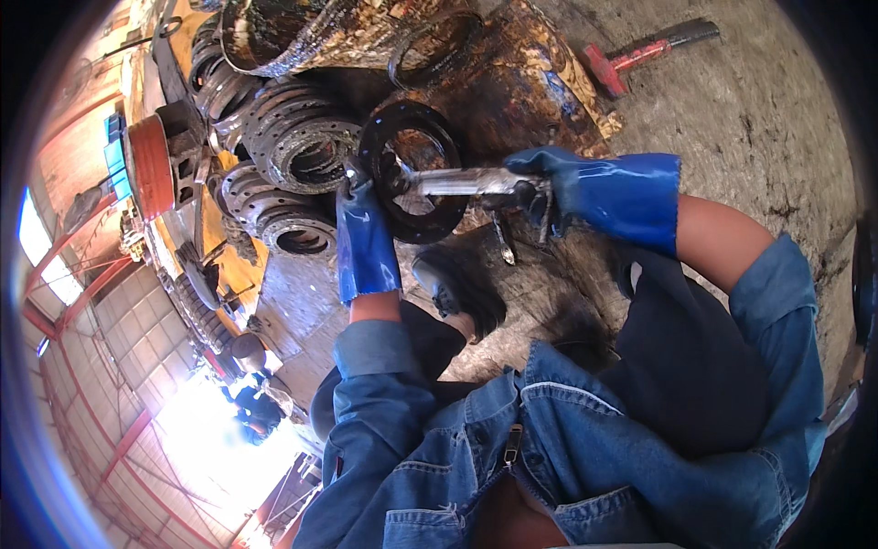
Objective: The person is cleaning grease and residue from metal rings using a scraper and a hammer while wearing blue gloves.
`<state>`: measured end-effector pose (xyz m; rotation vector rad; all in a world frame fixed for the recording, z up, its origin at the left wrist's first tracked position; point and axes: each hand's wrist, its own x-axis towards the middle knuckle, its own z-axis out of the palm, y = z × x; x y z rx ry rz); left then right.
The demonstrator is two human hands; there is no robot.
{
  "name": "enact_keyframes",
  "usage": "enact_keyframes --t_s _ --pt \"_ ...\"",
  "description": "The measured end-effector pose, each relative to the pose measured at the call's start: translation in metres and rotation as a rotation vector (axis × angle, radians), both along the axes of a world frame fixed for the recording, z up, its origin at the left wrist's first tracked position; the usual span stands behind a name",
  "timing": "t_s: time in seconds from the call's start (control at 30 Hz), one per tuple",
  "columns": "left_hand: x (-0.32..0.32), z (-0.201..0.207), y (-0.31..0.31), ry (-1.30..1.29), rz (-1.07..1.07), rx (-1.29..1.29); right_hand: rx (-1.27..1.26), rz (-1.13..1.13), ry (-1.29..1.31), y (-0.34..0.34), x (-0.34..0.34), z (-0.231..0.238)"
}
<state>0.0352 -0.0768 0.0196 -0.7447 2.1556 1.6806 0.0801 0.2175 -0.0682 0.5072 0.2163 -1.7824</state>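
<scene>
My left hand (364, 229), in a blue rubber glove, grips the near-left rim of a black, wet-looking flange ring (441, 215) with bolt holes, held tilted up. My right hand (585, 188), gloved alike, closes round a pale, flat, bar-like tool (466, 182). That tool is smeared by motion; its dark far end lies at the ring's opening, and its exact kind cannot be made out. Below the right hand shows a narrow metal-tipped piece (503, 240); whether the hand holds it is unclear.
Stacked grey flange rings (306, 137) lie at the left. Beyond the held ring are a stained, paint-caked drum (283, 37), a stained sheet (540, 82) and another loose ring (434, 50). A red-headed hammer (636, 59) lies on the concrete floor (759, 119). My shoe (462, 288) is close below.
</scene>
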Motion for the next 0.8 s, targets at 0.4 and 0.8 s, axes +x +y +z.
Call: enact_keyframes --t_s 0.4,0.8 --pt "0.037 0.006 -0.008 -0.040 0.083 0.004 0.787 -0.659 1.238 0.077 -0.073 0.189" --pt "0.045 -0.014 -0.039 -0.032 0.140 -0.018 1.454 0.219 2.624 0.072 -0.054 0.197"
